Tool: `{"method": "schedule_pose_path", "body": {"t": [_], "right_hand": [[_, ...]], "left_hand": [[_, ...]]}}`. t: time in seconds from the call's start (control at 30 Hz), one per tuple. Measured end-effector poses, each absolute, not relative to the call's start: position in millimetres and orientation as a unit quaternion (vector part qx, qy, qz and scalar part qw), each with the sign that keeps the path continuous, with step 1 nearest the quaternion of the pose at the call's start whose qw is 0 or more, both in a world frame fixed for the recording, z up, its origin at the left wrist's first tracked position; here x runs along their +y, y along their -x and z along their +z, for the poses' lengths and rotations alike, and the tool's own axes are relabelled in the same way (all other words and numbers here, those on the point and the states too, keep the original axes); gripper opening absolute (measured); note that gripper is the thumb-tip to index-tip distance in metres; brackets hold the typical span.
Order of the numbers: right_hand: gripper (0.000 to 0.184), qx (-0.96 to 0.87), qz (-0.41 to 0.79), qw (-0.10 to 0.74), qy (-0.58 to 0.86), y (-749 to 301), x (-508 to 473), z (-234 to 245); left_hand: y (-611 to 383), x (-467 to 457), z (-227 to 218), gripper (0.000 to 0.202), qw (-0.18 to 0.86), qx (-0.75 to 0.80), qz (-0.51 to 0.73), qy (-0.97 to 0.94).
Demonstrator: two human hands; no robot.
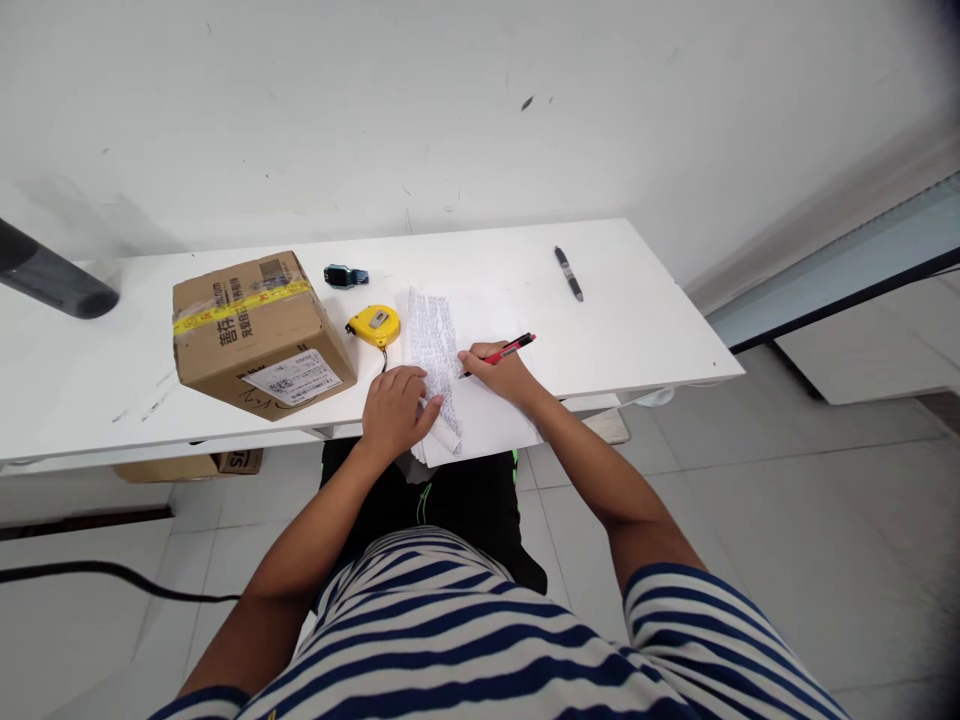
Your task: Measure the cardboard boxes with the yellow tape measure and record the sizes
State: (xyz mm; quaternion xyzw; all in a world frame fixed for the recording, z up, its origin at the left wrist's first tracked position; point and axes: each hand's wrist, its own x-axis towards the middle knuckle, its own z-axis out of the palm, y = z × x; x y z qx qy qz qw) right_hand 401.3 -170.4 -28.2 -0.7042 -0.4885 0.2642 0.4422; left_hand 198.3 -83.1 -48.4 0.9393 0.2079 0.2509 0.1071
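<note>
My right hand (501, 372) is closed around a red and black pen (517, 346), its tip down at the paper. Under both hands lies a stack of paper sheets (486, 420); a folded-over sheet with dense handwriting (435, 335) covers the left part, and the right part is blank white. My left hand (397, 408) rests with its fingers spread on the left edge of the papers, thumb on the folded sheet. Just beyond that hand sits a yellow tape measure (377, 326) with a dark strap.
Left of the tape measure stands a taped cardboard box (255, 335). A dark wristwatch (346, 276) lies behind it, and a grey pen (568, 274) to the right. A dark cylinder (52, 270) is at far left. The white table (645, 310) ends at right, against a wall.
</note>
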Motion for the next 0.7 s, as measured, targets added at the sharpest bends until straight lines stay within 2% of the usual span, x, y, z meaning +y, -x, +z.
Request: {"method": "schedule_pose_path", "body": {"t": [0.7], "right_hand": [[0.039, -0.477, 0.261, 0.452, 0.707, -402.0, -171.1, -31.5]], "left_hand": [[-197.4, -85.0, -47.2, 0.022, 0.089, 0.209, 0.253, -0.940]]}}
